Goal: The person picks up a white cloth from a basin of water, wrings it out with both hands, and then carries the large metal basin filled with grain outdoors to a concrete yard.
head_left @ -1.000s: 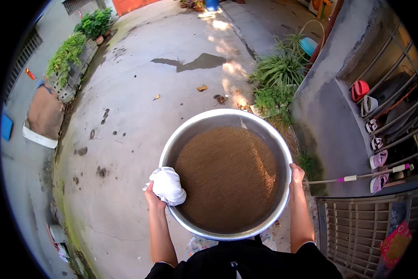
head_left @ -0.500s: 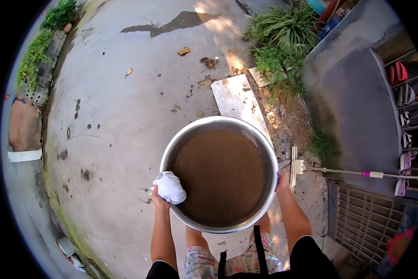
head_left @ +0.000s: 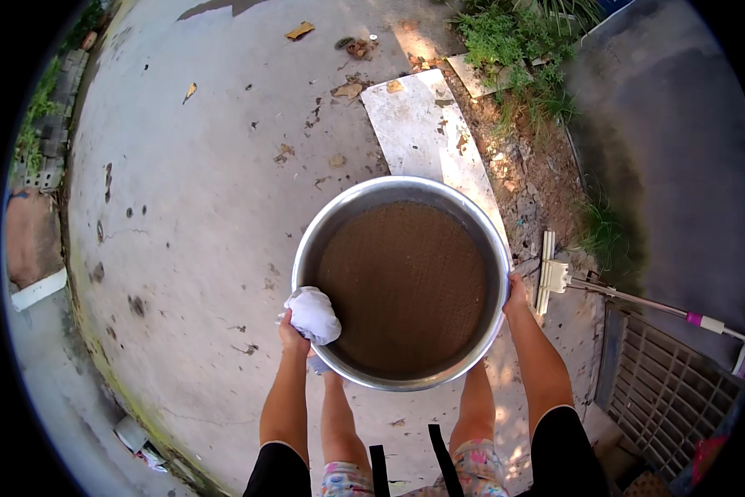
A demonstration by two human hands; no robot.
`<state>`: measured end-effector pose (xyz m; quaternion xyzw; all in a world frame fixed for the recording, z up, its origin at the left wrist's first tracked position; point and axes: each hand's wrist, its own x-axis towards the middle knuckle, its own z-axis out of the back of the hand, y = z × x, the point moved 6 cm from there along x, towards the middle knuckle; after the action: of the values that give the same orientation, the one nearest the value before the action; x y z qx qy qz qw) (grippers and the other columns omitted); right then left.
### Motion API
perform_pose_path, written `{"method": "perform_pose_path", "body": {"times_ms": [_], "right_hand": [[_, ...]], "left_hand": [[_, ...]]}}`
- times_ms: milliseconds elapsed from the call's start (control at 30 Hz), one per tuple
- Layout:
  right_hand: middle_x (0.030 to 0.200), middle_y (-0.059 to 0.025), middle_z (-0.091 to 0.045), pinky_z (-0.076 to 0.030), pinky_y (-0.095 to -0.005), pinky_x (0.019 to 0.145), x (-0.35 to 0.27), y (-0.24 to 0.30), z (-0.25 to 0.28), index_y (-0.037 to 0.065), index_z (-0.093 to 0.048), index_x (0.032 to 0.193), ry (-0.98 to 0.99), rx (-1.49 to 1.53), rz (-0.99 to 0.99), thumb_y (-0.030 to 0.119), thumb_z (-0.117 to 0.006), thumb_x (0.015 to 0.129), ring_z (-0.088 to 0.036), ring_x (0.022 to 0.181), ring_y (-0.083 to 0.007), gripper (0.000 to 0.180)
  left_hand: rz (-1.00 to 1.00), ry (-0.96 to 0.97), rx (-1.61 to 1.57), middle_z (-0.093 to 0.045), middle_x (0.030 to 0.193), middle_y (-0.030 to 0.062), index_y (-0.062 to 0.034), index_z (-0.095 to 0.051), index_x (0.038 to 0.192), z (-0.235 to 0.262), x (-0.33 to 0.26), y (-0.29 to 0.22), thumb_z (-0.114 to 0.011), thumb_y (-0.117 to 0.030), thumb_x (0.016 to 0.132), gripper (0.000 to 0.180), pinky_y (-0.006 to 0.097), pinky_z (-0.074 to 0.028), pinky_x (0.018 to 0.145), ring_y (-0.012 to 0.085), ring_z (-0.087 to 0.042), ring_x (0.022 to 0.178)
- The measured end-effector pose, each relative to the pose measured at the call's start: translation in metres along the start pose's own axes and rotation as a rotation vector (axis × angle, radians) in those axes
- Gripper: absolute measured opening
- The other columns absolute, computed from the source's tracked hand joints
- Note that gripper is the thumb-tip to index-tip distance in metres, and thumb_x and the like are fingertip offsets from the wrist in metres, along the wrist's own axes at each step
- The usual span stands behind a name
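A large round metal basin (head_left: 505,248) is held out in front of my legs, its inside brown and finely grained. Whether that brown is powder, murky water or a mesh, I cannot tell. At the basin's near-left rim my left hand (head_left: 291,330) is closed, gripping the rim together with a bunched white cloth (head_left: 314,316). The cloth overhangs the inner edge and hides part of those fingers. On the opposite side my right hand (head_left: 515,294) grips the outer rim, its fingers partly hidden under the basin.
Beneath is a grey concrete floor (head_left: 190,224) with dry leaves. A white board (head_left: 414,124) lies beyond the basin. Plants (head_left: 513,50) and bare soil line a low wall at the right. A squeegee mop (head_left: 559,277) leans near a metal grate (head_left: 662,389). Bricks (head_left: 49,124) edge the left.
The ground features have shifted down and outward in view, and the basin sits slightly higher and to the right. Both hands keep their hold; more of my legs shows.
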<state>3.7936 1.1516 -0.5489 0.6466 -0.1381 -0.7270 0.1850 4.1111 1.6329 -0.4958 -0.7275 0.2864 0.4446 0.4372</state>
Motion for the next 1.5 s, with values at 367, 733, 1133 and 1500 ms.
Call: {"method": "perform_pose_path", "body": {"times_ms": [367, 733, 1133, 1500], "right_hand": [[0.102, -0.0052, -0.059, -0.038, -0.0315, 0.081, 0.049, 0.072, -0.071, 0.011, -0.057, 0.102, 0.224, -0.322, 0.146, 0.032, -0.054, 0.072, -0.051, 0.094, -0.0190, 0.037], [0.135, -0.0219, -0.027, -0.027, -0.0416, 0.102, -0.070, -0.034, -0.066, 0.007, -0.031, 0.132, -0.338, -1.250, 0.784, 0.012, -0.061, 0.066, -0.028, 0.124, -0.0373, 0.072], [0.139, -0.0254, -0.017, -0.027, -0.0434, 0.102, -0.094, -0.075, -0.256, 0.011, -0.021, 0.138, 0.197, -1.221, 0.850, 0.022, -0.052, 0.082, -0.024, 0.125, -0.0412, 0.065], [0.101, -0.0112, -0.050, -0.044, -0.0358, 0.082, -0.112, -0.114, -0.362, 0.004, -0.058, 0.102, 0.307, -1.278, 1.289, 0.014, -0.058, 0.081, -0.050, 0.097, -0.0272, 0.024]], "left_hand": [[0.057, 0.115, 0.186, -0.057, 0.112, 0.0125, -0.0018, -0.051, 0.113, -0.105, 0.085, 0.002, -0.043, -0.028, 0.088, 0.037, 0.040, -0.038, 0.094, 0.0274, -0.053, 0.103], [-0.020, 0.118, -0.115, -0.053, 0.119, 0.0078, -0.0067, -0.049, 0.118, -0.039, -0.008, 0.022, -0.041, -0.033, 0.088, 0.041, 0.042, -0.037, 0.096, 0.0272, -0.049, 0.110], [0.209, 0.019, -0.282, -0.053, 0.120, 0.0100, -0.0039, -0.046, 0.121, 0.008, -0.143, 0.096, -0.040, -0.030, 0.090, 0.041, 0.042, -0.037, 0.096, 0.0279, -0.050, 0.110], [0.358, 0.022, -0.296, -0.054, 0.118, 0.0105, -0.0034, -0.047, 0.120, 0.029, -0.110, 0.139, -0.043, -0.031, 0.088, 0.042, 0.041, -0.037, 0.096, 0.0267, -0.050, 0.110]]}}
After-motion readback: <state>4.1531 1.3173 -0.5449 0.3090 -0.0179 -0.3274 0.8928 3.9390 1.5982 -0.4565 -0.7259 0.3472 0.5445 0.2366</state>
